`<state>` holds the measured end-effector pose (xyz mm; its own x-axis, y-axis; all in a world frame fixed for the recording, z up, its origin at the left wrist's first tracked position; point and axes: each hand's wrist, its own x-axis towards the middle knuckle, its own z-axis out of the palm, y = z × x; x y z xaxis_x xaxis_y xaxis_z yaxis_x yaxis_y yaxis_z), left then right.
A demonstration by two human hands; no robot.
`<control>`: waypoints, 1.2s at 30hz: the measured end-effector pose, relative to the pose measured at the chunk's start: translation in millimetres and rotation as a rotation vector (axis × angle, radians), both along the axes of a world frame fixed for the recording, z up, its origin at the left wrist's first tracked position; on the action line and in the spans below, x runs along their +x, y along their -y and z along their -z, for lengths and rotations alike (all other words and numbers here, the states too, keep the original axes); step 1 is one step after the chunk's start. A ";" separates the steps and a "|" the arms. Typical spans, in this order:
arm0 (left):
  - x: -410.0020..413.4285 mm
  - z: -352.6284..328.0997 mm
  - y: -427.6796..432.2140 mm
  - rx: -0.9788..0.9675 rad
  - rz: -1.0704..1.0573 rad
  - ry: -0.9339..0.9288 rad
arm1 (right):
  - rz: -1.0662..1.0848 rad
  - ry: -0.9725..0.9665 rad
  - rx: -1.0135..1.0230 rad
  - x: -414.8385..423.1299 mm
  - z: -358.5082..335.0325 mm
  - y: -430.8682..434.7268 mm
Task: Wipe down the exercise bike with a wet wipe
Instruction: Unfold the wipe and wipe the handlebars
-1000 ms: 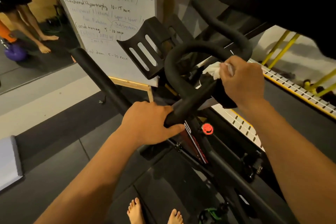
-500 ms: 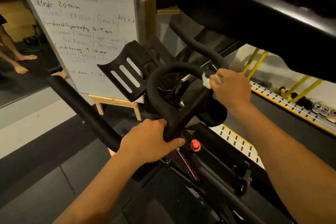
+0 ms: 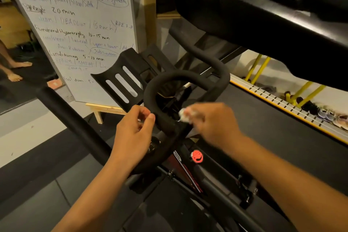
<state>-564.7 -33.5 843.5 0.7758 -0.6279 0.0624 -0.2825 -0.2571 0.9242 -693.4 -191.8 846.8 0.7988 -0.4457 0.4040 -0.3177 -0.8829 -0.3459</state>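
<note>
The right hand [image 3: 212,124], blurred, has its fingers curled round a crumpled white wipe [image 3: 183,115] and holds it against the inner side of the black handlebar loop [image 3: 150,88] of the exercise bike [image 3: 212,184]. The left hand [image 3: 134,130] is just on the other side of the same loop, fingers loosely curled, holding nothing, its thumb right beside the bar. Below the right hand, a red knob with a smiling face [image 3: 196,156] sits on the frame. Beyond the left hand there is a black slotted holder [image 3: 120,83], and behind it a whiteboard [image 3: 75,24] with handwriting.
</note>
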 end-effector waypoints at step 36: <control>76.2 -12.0 46.8 -0.289 -0.206 -0.631 | -0.148 -0.304 -0.054 142.8 -21.6 -2.0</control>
